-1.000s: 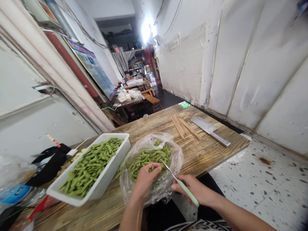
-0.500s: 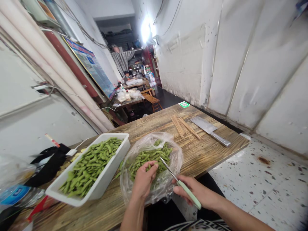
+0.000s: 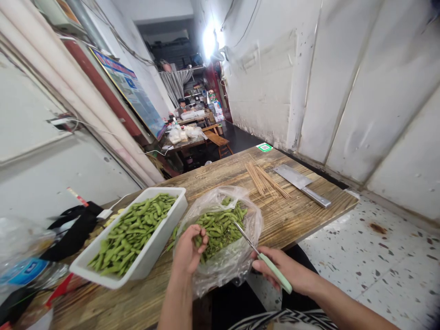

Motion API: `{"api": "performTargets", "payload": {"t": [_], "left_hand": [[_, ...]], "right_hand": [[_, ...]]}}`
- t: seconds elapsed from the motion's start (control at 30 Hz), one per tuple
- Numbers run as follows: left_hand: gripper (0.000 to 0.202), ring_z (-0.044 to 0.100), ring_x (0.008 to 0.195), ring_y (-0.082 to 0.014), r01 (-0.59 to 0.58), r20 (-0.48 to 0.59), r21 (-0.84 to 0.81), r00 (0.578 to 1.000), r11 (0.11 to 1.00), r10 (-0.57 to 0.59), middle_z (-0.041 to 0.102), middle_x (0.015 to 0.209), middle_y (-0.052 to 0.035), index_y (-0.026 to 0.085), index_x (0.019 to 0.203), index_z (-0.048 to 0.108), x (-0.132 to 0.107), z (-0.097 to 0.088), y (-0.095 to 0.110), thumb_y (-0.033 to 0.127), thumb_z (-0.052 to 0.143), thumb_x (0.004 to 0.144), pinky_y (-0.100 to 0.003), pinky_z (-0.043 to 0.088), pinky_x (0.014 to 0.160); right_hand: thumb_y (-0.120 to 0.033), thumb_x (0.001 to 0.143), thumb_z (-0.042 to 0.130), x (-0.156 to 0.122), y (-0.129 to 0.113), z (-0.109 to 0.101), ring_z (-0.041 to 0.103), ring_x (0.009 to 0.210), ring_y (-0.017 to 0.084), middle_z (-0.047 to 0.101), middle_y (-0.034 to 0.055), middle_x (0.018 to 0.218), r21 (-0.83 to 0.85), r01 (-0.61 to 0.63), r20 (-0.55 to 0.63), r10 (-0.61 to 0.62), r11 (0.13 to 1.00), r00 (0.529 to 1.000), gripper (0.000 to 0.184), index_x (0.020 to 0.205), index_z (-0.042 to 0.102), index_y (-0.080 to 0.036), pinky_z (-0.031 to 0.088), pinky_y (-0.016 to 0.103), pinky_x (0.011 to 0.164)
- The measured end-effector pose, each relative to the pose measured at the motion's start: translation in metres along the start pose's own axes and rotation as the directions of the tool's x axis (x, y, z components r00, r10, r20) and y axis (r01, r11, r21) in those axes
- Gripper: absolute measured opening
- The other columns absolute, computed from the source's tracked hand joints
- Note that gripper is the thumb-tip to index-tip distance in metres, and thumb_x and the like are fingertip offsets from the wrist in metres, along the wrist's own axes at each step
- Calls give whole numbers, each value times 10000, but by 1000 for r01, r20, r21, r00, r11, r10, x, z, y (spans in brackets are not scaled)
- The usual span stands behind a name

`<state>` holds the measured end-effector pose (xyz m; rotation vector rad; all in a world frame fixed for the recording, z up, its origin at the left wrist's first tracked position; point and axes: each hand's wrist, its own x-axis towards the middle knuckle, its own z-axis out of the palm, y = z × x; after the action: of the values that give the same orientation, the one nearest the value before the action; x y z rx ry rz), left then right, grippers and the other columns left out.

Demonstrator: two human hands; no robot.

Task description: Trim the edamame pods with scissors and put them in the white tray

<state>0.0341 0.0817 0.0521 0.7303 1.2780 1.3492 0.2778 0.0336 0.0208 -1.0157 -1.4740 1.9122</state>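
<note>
My left hand [image 3: 188, 250] is closed on an edamame pod [image 3: 198, 241] at the near left of a clear plastic bag [image 3: 240, 256] full of green pods [image 3: 222, 227]. My right hand [image 3: 285, 272] grips scissors with a pale green handle [image 3: 275, 272], their metal blades [image 3: 245, 236] pointing into the bag's right side. Left of the bag stands a white rectangular tub [image 3: 151, 256] filled with more edamame pods [image 3: 132, 233]. All of it rests on a wooden table [image 3: 292, 220].
Bamboo skewers [image 3: 263, 178] and a cleaver [image 3: 302, 184] lie at the table's far right. A black strap [image 3: 74, 227], a white cable, a plastic bag and a bottle [image 3: 24, 270] sit at the left. A speckled floor lies right; more tables stand down the corridor.
My left hand has drawn back from the middle of the bag towards its near left edge, closing on a pod. The right hand with the scissors has shifted slightly right.
</note>
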Motion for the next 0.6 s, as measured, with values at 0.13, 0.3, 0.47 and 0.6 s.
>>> {"api": "performTargets", "payload": {"t": [0.13,0.3,0.47,0.6], "left_hand": [[168,610,661,-171,-191,61,598,979,778,194,660,700,-24,176,787,641,10,0,-4,284,594,667,-233,430,516],[281,580,1037,-233,-334,321,938,938,93,130,670,1084,-88,205,1030,661,16,9,-9,205,496,802,-333,388,897],[248,610,943,-249,-317,331,933,942,-171,61,687,993,-92,215,1019,630,16,13,-4,210,525,795,-311,412,766],[127,608,846,-201,-294,304,950,948,-104,97,682,899,-63,199,854,626,15,13,-1,233,511,812,-265,391,723]], "right_hand": [[-527,790,571,0,0,1,360,370,36,394,-96,506,12,2,59,-2,1000,998,405,958,507,-164,300,129,339],[-518,793,576,-3,0,1,364,375,32,397,-92,520,-23,25,57,-24,999,998,404,963,517,-157,293,126,335],[-531,788,573,-3,2,-1,366,376,33,392,-93,511,-34,8,55,-6,999,998,420,962,519,-153,294,125,337],[-549,784,564,0,2,-1,366,380,33,398,-93,520,-24,-14,33,15,1000,999,431,952,506,-156,306,126,343]]}}
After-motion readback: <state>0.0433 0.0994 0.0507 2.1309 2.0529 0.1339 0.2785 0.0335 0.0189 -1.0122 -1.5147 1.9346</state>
